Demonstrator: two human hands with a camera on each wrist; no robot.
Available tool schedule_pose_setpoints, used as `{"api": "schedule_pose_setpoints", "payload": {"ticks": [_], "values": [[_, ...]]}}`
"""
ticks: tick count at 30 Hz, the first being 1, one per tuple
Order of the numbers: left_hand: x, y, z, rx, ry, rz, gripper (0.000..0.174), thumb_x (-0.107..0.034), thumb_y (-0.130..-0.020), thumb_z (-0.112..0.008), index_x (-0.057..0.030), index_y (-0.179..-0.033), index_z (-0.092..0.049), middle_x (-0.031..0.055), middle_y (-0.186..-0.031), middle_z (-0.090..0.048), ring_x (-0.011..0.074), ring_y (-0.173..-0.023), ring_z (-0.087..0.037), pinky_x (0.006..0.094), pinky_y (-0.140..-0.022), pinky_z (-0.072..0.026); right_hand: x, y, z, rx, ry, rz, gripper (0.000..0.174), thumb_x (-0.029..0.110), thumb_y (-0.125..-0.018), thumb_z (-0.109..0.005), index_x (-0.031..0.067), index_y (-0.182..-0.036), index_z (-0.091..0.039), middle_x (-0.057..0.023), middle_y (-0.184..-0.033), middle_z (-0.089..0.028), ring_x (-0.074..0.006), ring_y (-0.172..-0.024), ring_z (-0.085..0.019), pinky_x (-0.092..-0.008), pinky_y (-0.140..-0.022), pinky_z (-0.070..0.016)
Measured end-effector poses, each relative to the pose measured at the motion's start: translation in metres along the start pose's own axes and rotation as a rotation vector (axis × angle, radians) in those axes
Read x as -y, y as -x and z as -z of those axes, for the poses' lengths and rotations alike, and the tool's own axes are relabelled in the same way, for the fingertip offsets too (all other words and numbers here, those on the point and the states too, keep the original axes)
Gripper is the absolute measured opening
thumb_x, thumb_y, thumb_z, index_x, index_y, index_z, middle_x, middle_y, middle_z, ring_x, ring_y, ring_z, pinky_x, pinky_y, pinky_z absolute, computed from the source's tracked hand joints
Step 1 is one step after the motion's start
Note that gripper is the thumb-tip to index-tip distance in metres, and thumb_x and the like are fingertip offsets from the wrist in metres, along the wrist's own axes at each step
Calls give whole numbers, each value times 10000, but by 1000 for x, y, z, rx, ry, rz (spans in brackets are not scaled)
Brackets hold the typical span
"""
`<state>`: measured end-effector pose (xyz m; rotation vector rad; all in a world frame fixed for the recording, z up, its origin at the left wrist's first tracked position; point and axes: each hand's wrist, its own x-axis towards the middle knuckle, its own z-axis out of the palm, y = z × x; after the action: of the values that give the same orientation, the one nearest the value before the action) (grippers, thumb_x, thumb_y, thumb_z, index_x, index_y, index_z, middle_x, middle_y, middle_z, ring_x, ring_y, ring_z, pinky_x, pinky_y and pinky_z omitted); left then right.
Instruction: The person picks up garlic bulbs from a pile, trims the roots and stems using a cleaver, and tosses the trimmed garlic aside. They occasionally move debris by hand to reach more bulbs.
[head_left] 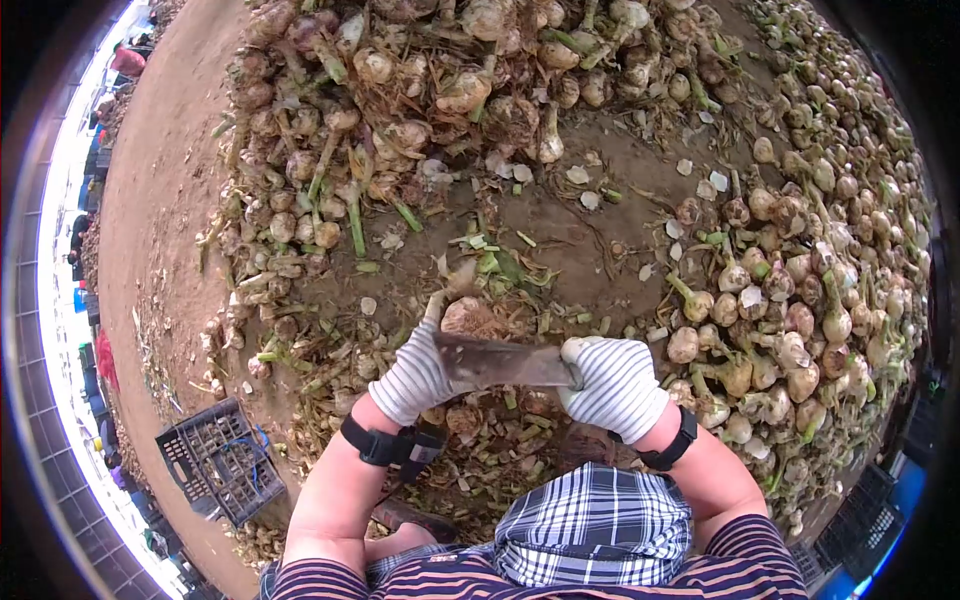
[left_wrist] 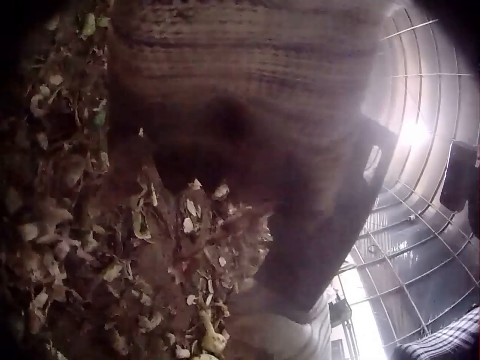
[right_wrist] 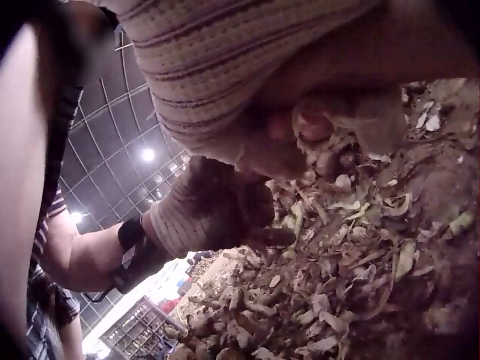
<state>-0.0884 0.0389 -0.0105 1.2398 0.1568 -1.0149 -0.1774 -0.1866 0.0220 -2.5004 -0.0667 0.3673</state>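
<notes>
My right hand [head_left: 615, 385], in a white striped glove, grips the handle end of a broad dark cleaver [head_left: 500, 363]. The blade spans across to my left hand [head_left: 413, 375], gloved alike, and hides part of it. Just beyond the blade, beside the left fingers, lies a brownish garlic bulb [head_left: 473, 317], with a pale stem [head_left: 460, 278] above it. Whether the left fingers hold the bulb or the blade I cannot tell. In the left wrist view the cleaver [left_wrist: 315, 255] shows a hole near its end, and shadow covers the left fingers. The right wrist view shows the left hand [right_wrist: 199, 210] with dirt-darkened fingers.
A heap of garlic [head_left: 480, 60] with stems attached rises ahead. More trimmed bulbs [head_left: 800, 320] spread along the right. Cut stems and skins litter the soil [head_left: 600, 250]. A black crate [head_left: 225, 460] stands at lower left, and other dark crates [head_left: 860, 525] at lower right.
</notes>
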Motion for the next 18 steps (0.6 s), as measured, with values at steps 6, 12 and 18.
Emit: {"api": "schedule_pose_setpoints", "payload": {"ticks": [6, 12, 18], "values": [[5, -4, -6, 501, 985, 259, 447, -412, -988, -375, -61, -1243, -481, 119, -1180, -590, 241, -1080, -571, 397, -1031, -401, 13, -4, 4, 80, 10, 52, 155, 198, -679, -620, 66, -755, -590, -135, -708, -612, -326, -691, -621, -432, -588, -496], [37, 1, -12, 387, 1143, 187, 547, -465, -959, -407, -30, -1287, -456, 177, -1267, -531, 302, -1148, -519, 444, -1039, -375, 22, -9, -5, 84, -52, 106, 205, 215, -647, -639, 70, -782, -587, -131, -741, -615, -328, -741, -621, -418, -620, -499], [10, 38, -35, 2, -296, -302, 632, -425, -794, -616, 42, -1189, -454, 200, -1103, -600, 289, -971, -606, 390, -886, -470, 2, -3, -22, 19, -94, 103, 165, 203, -661, -624, 77, -763, -595, -154, -711, -618, -343, -683, -621, -438, -598, -496]]}}
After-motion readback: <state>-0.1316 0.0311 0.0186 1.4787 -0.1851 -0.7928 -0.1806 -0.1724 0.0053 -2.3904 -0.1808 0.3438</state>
